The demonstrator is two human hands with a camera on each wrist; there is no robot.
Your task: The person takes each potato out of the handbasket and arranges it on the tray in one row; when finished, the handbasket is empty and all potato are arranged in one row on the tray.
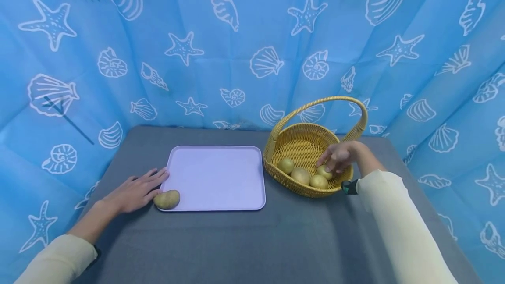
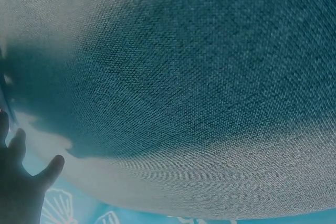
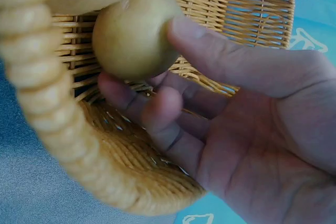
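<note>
Right grip (image 1: 340, 156) pinches round produce (image 3: 135, 35); left grip (image 1: 134, 191) touches tray (image 1: 218, 179).

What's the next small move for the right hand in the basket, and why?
I'd probably curl the right hand more fully around the fruit: the thumb and one finger seem to touch it, but another fingertip stands clear, so the hold may be light.

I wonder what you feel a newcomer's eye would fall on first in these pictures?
Probably the golden wicker basket at the right of the grey table, where the right hand pinches a round yellowish fruit. Next, perhaps, the lilac tray beside it, with a brownish potato-like item at its near left corner by the left hand. Behind hangs a bright blue seashell curtain.
</note>
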